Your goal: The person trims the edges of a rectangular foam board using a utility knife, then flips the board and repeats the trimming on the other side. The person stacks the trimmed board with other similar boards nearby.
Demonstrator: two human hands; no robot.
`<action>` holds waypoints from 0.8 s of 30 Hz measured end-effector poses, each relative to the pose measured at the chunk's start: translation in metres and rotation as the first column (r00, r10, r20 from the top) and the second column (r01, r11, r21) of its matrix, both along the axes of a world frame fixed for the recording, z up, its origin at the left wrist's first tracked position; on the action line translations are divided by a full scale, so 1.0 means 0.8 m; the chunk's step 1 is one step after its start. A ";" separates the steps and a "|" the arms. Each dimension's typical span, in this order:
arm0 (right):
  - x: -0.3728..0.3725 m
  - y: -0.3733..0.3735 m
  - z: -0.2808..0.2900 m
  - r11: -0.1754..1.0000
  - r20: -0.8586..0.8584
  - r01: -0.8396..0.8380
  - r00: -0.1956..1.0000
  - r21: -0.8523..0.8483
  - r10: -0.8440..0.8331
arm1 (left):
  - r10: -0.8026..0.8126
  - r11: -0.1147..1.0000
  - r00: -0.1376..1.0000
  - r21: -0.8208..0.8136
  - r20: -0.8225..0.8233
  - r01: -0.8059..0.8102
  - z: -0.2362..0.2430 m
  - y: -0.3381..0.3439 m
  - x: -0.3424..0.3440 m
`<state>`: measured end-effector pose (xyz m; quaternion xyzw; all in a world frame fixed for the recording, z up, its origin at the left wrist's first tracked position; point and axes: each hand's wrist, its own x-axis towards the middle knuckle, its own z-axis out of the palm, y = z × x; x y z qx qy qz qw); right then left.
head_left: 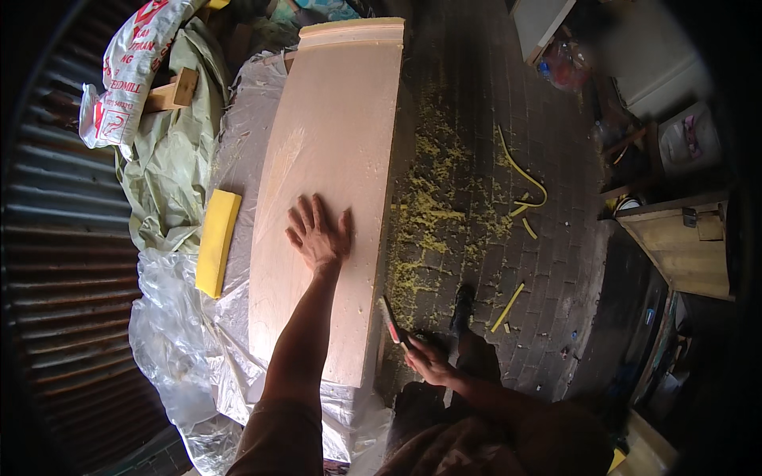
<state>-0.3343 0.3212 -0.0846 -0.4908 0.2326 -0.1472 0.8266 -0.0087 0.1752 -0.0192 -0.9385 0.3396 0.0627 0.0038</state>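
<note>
A long pale plywood board (333, 119) lies lengthwise on a plastic-covered surface, with a layered strip across its far end. My left hand (317, 234) lies on the board with fingers spread. Beside the board's right edge, low down, my right hand (429, 361) is closed on a narrow cutter-like tool (390, 321) with a silver and red body, pointing up and left; whether it touches the edge I cannot tell. Left of the board lies a yellow foam block (218, 238).
Crumpled plastic sheeting (171, 341), a green tarp (167, 182) and a printed white sack (127, 71) line the left, beside corrugated metal (63, 238). Yellow crumbs and strips (429, 214) litter the paved floor (548, 262) around my foot. Cluttered wooden cabinets (675, 246) stand at the right.
</note>
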 end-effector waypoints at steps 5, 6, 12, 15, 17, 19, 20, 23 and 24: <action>0.106 -0.334 0.012 0.933 -0.112 0.302 0.938 -0.196 -0.327 | 0.048 0.998 0.998 0.030 -0.047 -0.046 0.008 0.001 0.003; 0.145 -0.418 0.001 0.893 -0.117 0.352 0.911 -0.280 -0.396 | 0.036 0.999 0.998 0.018 -0.044 -0.035 0.008 -0.003 0.001; 0.288 -0.561 0.005 0.811 0.046 0.526 0.845 -0.255 -0.533 | -0.029 0.999 1.000 -0.027 -0.003 0.029 -0.005 -0.011 -0.004; 0.179 -0.275 0.001 0.975 -0.195 0.137 0.966 -0.174 -0.170 | 0.015 1.000 0.998 0.015 0.056 -0.016 -0.011 0.019 0.001; 0.045 -0.164 0.042 0.967 -0.139 -0.252 0.959 -0.032 0.245 | -0.005 1.000 1.000 -0.011 0.030 0.006 -0.006 0.008 -0.011; -0.031 -0.135 0.011 0.987 -0.075 -0.138 0.988 -0.079 0.132 | -0.013 0.999 1.000 -0.031 0.025 0.014 0.005 -0.003 -0.007; -0.052 -0.154 0.004 0.996 -0.140 -0.080 0.987 0.037 0.085 | 0.000 0.999 1.000 -0.033 0.020 0.001 0.006 -0.002 -0.007; -0.009 -0.322 -0.002 0.994 -0.356 0.104 0.930 0.013 -0.093 | 0.042 0.999 0.999 -0.012 -0.012 -0.042 0.011 0.014 -0.002; 0.014 -0.372 -0.009 0.983 -0.411 0.177 0.901 0.057 -0.138 | 0.040 0.999 0.999 -0.020 -0.023 -0.041 0.010 0.008 0.001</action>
